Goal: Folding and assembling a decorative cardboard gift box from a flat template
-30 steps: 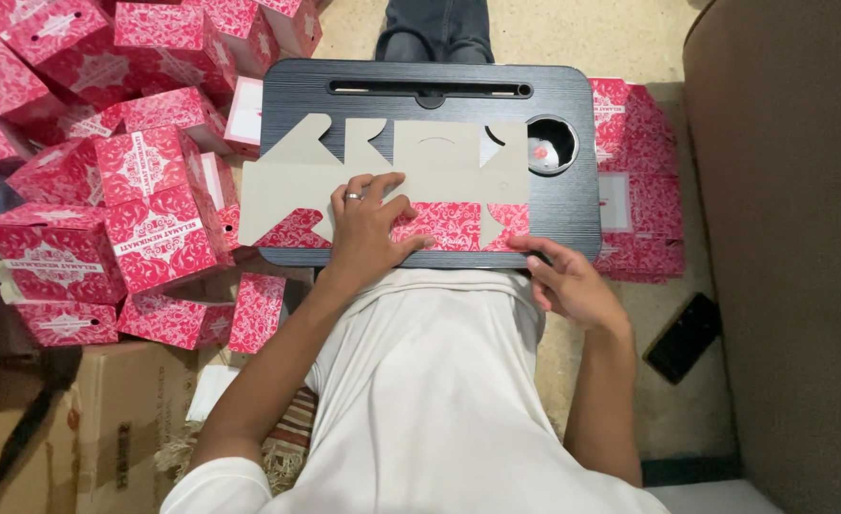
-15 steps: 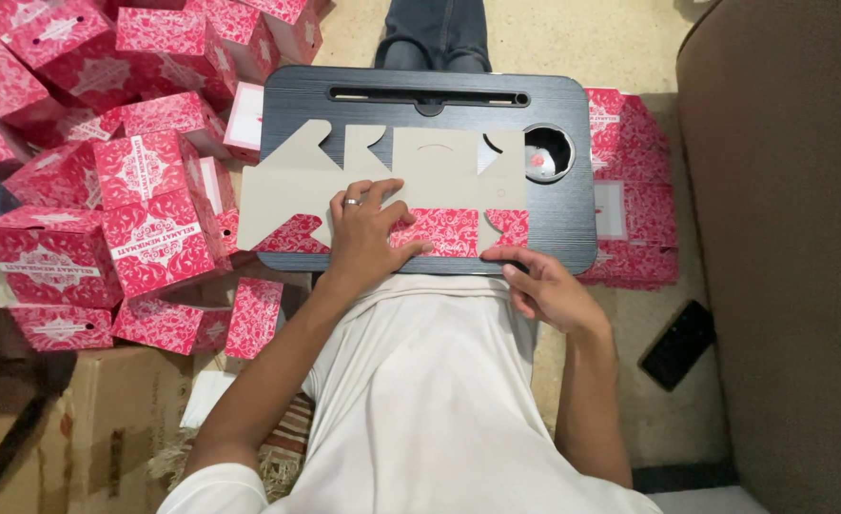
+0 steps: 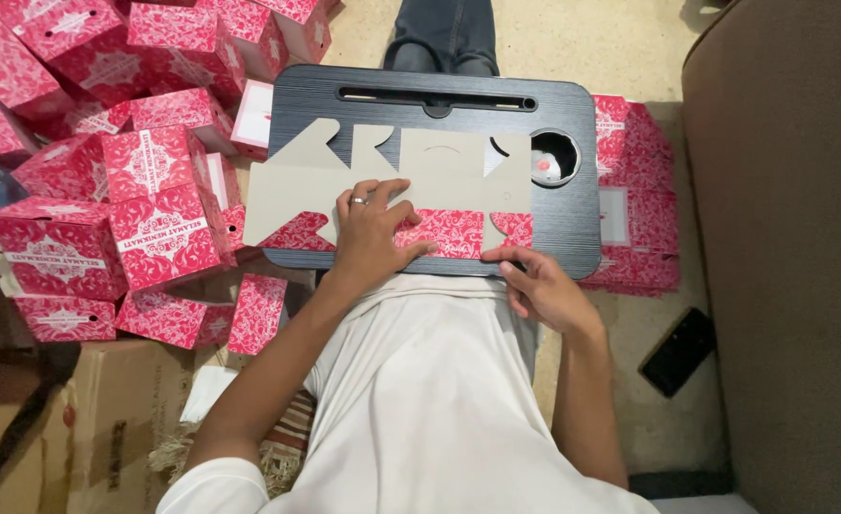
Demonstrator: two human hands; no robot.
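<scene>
Far left: heap of assembled pink patterned boxes (image 3: 107,190) on the floor, stacked and tilted, running from the top left corner down past the lap desk's left edge. One small pink box (image 3: 257,312) stands alone just below the desk's lower left corner. Brown cardboard carton (image 3: 49,419) at the bottom left.

Centre: dark lap desk (image 3: 573,228) across the person's lap, long slot along its far edge, round cup hole (image 3: 554,157) at its right end. Flat unfolded box blank (image 3: 440,176) lies on the desk, grey inner side up; its left part overhangs the desk's left edge, and its pink printed flaps are folded up along the near edge. Left hand (image 3: 371,228) lies palm down on the blank near the middle of the near edge, fingers spread fairly wide, ring on one finger, pressing the card flat, not gripping.

Right of that: right hand (image 3: 539,286) at the near edge of the desk, fingers loosely curled, fingertips (image 3: 497,255) touching the edge of the blank below the rightmost pink flap; cannot tell whether it pinches the card or only touches it.

Right: stack of flat pink blanks (image 3: 635,209) on the floor, partly under the desk's right edge. Black phone (image 3: 679,350) on the floor near the lower right. Brown sofa side (image 3: 792,238) fills the right edge.
</scene>
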